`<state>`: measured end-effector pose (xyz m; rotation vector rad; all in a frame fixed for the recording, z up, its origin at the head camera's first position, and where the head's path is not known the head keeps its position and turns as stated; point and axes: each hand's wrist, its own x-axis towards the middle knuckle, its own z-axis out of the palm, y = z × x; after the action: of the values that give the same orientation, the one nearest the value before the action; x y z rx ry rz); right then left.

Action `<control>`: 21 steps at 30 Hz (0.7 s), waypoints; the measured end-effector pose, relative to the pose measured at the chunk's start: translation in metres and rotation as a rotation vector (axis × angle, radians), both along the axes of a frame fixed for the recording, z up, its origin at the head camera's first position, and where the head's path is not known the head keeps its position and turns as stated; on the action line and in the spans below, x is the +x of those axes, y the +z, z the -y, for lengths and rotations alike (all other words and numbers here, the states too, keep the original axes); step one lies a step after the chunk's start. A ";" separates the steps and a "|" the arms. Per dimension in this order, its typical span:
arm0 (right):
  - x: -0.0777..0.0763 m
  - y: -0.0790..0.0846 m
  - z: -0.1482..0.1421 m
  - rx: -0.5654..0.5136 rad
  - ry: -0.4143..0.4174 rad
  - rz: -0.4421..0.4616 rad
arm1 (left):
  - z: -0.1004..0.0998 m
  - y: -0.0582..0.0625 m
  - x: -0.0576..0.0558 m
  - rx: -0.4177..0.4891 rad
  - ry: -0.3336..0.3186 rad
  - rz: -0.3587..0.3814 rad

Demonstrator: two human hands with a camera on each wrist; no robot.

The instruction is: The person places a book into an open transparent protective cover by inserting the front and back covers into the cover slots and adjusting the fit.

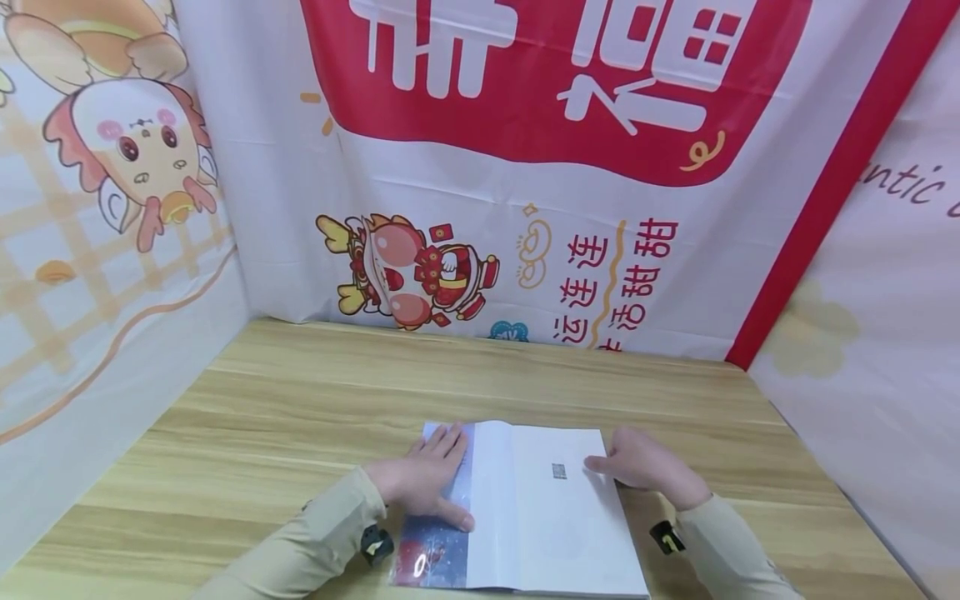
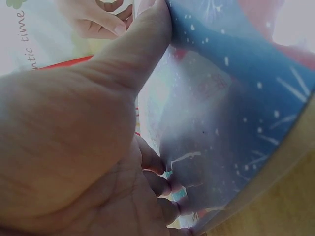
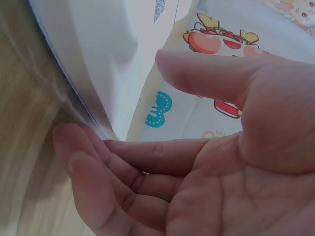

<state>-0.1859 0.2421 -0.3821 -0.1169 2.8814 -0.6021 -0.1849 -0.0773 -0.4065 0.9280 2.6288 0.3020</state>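
A book (image 1: 562,533) lies on the table, a white page with a small printed code facing up. Along its left side runs a blue, snow-speckled cover flap (image 1: 442,550) with a glossy, clear-looking surface. My left hand (image 1: 427,479) rests on this flap with fingers spread and thumb reaching toward the white fold; the left wrist view shows the flap (image 2: 221,123) close by the fingers. My right hand (image 1: 645,462) is at the book's upper right edge. Its thumb extends over the page, and in the right wrist view its loosely bent fingers (image 3: 93,182) meet the book's edge, thumb apart from them.
The wood-grain table (image 1: 300,400) extends around the book. A printed cloth (image 1: 465,183) with red and white figures hangs at the back, and pale printed cloths close off the left and right sides. Dark bands (image 1: 377,544) sit on both wrists.
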 end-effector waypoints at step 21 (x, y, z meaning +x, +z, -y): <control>0.001 0.002 0.005 -0.002 -0.018 0.054 | 0.001 0.002 0.001 0.003 0.002 0.005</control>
<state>-0.1846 0.2375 -0.3798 -0.0745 2.8322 -0.6024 -0.1835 -0.0780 -0.4048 0.9240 2.6259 0.3082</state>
